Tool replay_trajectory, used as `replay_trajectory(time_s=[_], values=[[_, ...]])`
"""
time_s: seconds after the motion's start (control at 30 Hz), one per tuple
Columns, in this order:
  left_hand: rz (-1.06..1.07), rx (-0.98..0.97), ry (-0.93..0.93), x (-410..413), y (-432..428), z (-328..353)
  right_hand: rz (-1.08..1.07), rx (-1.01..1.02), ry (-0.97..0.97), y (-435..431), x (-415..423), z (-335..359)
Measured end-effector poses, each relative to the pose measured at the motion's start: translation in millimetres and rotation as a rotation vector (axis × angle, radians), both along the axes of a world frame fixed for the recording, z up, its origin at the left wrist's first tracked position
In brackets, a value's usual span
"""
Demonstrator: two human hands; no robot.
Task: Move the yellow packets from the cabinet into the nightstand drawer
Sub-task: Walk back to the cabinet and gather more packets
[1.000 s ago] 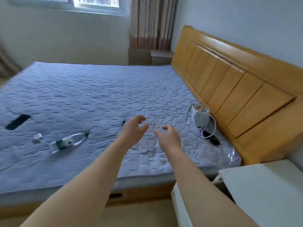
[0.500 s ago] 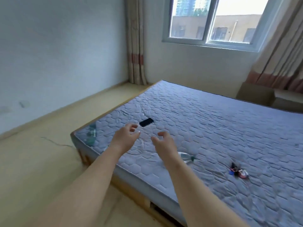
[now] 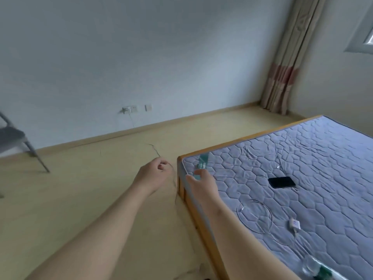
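At the corner of the bed, your left hand and right hand hang loosely curled, holding nothing. No yellow packets, cabinet or nightstand drawer are in view, so you likely have the whole transfer left.

Black phone lying flat on the quilted mattress at right, white cable below it, grey chair far left.
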State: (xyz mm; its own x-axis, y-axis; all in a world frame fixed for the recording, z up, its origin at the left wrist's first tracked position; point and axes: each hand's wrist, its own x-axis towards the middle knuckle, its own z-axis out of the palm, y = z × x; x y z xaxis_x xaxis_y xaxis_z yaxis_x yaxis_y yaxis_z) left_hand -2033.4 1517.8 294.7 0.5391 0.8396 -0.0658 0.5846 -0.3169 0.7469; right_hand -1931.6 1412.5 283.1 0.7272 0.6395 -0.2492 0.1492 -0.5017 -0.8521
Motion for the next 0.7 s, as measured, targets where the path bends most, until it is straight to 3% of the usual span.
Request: replay_trajectory(time_s=[0.33, 0.7], values=[[0.176, -0.06, -0.056, 128, 120, -9, 0.184, -0.014, 0.006, 153, 146, -8], [0.264, -0.089, -0.095, 203, 228, -1, 0.255, 0.018, 0.016, 259, 219, -2]])
